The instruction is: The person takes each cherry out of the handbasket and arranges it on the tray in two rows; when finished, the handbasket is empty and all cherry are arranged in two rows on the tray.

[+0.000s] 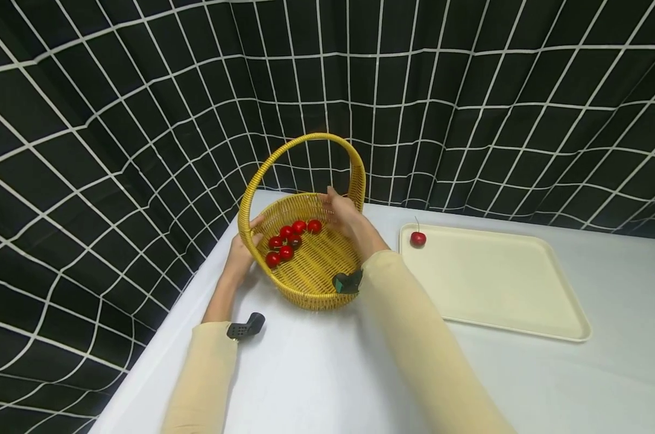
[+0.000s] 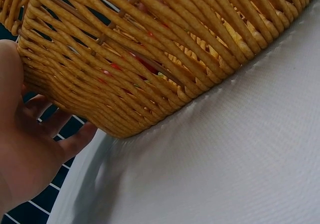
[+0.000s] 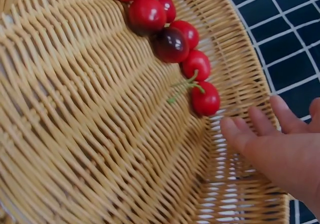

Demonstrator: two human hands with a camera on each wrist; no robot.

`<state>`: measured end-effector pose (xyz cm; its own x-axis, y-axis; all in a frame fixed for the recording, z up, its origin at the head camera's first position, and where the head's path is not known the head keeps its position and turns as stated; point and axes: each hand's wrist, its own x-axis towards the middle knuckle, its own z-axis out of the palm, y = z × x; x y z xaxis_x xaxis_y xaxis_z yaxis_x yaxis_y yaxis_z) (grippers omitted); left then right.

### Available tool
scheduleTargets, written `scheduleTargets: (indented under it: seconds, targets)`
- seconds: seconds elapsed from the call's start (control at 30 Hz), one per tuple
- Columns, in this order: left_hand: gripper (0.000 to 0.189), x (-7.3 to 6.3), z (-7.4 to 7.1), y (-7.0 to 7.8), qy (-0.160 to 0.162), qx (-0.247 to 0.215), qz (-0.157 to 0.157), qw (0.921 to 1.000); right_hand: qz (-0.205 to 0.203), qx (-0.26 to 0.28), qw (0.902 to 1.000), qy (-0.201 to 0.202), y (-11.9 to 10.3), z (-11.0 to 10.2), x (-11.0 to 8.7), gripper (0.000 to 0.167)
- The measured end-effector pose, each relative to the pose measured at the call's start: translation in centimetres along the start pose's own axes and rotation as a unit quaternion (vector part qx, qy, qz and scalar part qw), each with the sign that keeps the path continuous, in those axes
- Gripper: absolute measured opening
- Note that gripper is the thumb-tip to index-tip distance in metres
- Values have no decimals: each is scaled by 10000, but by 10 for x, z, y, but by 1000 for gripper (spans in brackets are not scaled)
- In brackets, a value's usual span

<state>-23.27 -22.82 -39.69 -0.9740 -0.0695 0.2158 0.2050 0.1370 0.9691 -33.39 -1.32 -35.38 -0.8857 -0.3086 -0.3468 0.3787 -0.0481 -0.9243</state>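
A yellow wicker basket [image 1: 316, 304] with a tall arched handle stands on the white table. Several red cherries [image 1: 286, 252] lie along its left and far inner wall, one of them much darker. At the basket's left side my left hand [image 1: 240, 253] grips the wall; in the left wrist view the fingers [image 2: 77, 141] reach around behind the weave. My right hand [image 1: 349, 220] is over the far right rim, fingers extended. The right wrist view has its fingertips [image 3: 230, 129] close beside the last cherry [image 3: 205, 98] in the row.
To the right lies a cream tray [image 1: 496, 280] with a single stemmed cherry [image 1: 418, 239] at its far left corner. Black cloth with a white grid [image 1: 414, 78] hangs behind and to the left of the table [image 1: 311, 374].
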Motion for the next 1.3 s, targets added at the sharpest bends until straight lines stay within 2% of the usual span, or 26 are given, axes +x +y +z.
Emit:
scheduleTargets:
  seconds: [0.2, 0.33, 0.47, 0.7, 0.93, 1.17, 1.3]
  targets:
    - [46, 7, 0, -21, -106, -104, 77, 9999, 242, 154, 9994, -210, 11, 1, 7, 54]
    - [46, 10, -3, -29, -27, -30, 127, 9999, 255, -235, 9984, -457, 17, 3, 10, 54]
    - [46, 11, -4, -29, -57, -6, 232, 9997, 80, -791, 9956, -498, 18, 4, 10, 53]
    - [45, 11, -5, -28, -38, -26, 117, 9999, -105, -2269, 9731, -388, 20, 5, 7, 57]
    - [45, 11, -6, -29, -83, -9, 123, 9999, -104, -2692, 9630, -26, 24, 5, 10, 54]
    - [45, 10, -7, -28, -83, 42, 150, 9998, -47, -3057, 9521, 61, 28, 4, 17, 29]
    - [45, 10, -7, -28, -80, 59, 188, 9998, -154, -3413, 9398, 91, 30, 3, 21, 19]
